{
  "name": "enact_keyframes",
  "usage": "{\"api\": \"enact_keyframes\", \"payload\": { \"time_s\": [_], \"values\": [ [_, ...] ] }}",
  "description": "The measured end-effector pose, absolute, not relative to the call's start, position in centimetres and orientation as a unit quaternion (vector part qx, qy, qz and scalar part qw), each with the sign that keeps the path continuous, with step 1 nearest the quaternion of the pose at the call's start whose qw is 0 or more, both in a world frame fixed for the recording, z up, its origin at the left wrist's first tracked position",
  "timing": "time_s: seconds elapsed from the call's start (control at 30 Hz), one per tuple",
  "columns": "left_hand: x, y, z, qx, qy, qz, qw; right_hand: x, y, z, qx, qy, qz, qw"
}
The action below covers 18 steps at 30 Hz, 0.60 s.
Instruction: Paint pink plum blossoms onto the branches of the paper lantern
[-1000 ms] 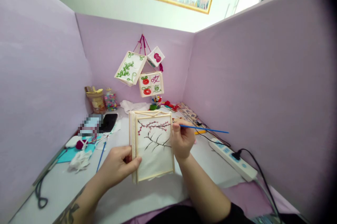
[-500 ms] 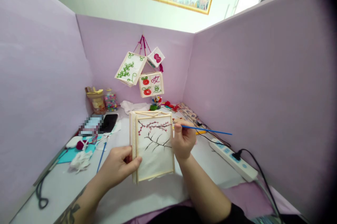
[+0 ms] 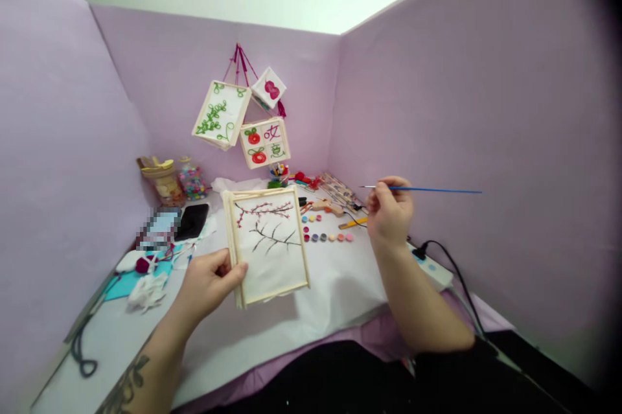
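Note:
My left hand (image 3: 214, 281) grips the left side of a wood-framed box (image 3: 272, 271), its thumb on the front edge. The white panel facing me shows a branch with small red blossoms at the top and bare dark branches below. Out to the right, my right hand (image 3: 391, 210) pinches a thin blue paintbrush (image 3: 437, 190), its tip pointing left and apart from the panel. Small paint pots (image 3: 332, 238) in several colours stand on the table, between the box and my right arm.
Decorated panels (image 3: 223, 113) hang on the back partition. Two jars (image 3: 192, 181), a black phone (image 3: 192, 222), a crumpled white tissue (image 3: 146, 292) and blue sheet (image 3: 116, 284) lie left. A power strip (image 3: 437, 271) is partly behind my right forearm.
My right hand has moved right, away from the panel, with the brush. The paint pots have come into sight. The whole view has shifted, and the box appears slightly further left and higher.

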<state>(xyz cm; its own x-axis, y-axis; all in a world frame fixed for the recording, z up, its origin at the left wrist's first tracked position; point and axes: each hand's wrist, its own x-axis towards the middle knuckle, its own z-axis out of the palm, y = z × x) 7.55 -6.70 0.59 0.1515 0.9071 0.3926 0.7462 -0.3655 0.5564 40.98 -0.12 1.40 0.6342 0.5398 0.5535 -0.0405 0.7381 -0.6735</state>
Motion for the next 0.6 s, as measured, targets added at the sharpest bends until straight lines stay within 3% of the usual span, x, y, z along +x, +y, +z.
{"api": "enact_keyframes", "payload": {
  "time_s": [0.1,0.27,0.43,0.6],
  "values": [
    [7.4,-6.4,0.7,0.738,0.561,0.353,0.123,43.5,2.7,-2.4,-0.452,-0.405,0.132,0.784],
    [7.2,-6.2,0.8,0.733,0.565,0.355,0.134,45.5,4.2,-6.8,-0.498,-0.425,0.173,0.736],
    [7.3,-6.3,0.7,0.733,0.556,0.362,0.152,42.7,0.6,-5.7,-0.473,-0.508,0.203,0.691],
    [7.5,-6.5,0.6,0.734,0.549,0.361,0.172,38.6,-6.1,-4.8,-0.449,-0.703,0.155,0.529]
  ]
}}
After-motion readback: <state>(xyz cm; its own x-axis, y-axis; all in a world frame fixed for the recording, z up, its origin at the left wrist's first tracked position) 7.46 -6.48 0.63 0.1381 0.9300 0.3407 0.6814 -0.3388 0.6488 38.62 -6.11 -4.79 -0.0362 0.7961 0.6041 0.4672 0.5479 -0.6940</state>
